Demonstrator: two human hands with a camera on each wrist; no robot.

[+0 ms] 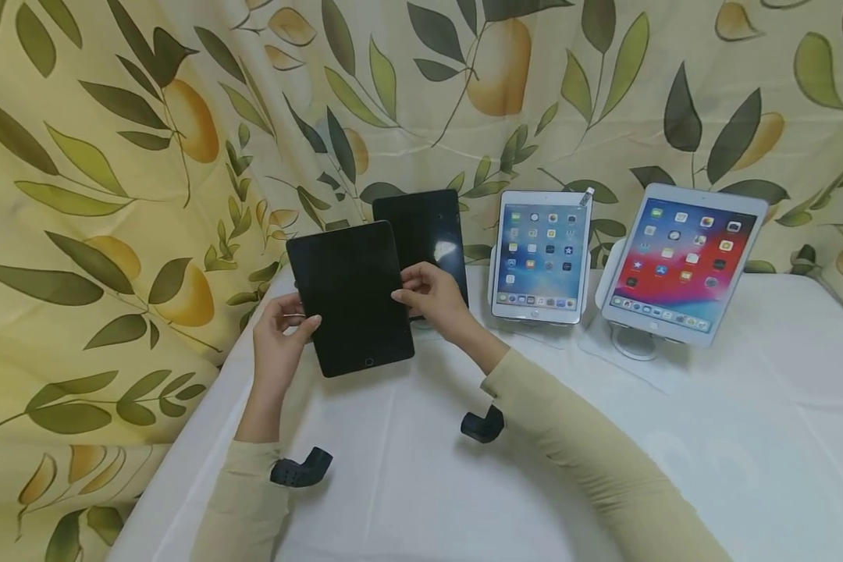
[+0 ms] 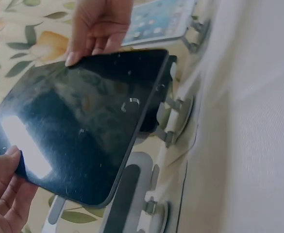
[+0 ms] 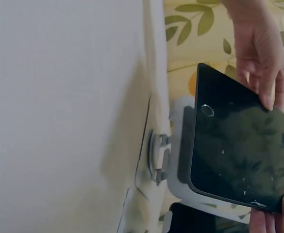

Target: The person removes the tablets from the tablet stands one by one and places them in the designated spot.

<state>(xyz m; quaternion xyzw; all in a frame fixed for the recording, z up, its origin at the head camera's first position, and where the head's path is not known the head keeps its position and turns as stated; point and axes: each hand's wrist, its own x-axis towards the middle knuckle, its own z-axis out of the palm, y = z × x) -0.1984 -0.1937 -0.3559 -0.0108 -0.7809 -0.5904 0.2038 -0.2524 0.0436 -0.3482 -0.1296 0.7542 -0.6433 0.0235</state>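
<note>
Between both hands is a black tablet [image 1: 354,300] with a dark screen and a round home button at its lower edge. My left hand [image 1: 279,336] pinches its left edge, thumb on the front. On the opposite edge, my right hand [image 1: 439,303] pinches it with the thumb in front and fingers behind. The tablet is held tilted, apart from the tabletop. Behind it in the right wrist view stands a white tablet stand [image 3: 184,145] with a grey pad; whether the tablet touches it I cannot tell. A second black tablet [image 1: 432,226] leans just behind the right hand.
To the right, a white tablet [image 1: 539,257] and another white tablet [image 1: 684,265], both with lit home screens, rest on stands. A white cloth covers the table [image 1: 393,468]. A leaf-and-fruit patterned curtain [image 1: 421,101] hangs behind and at the left.
</note>
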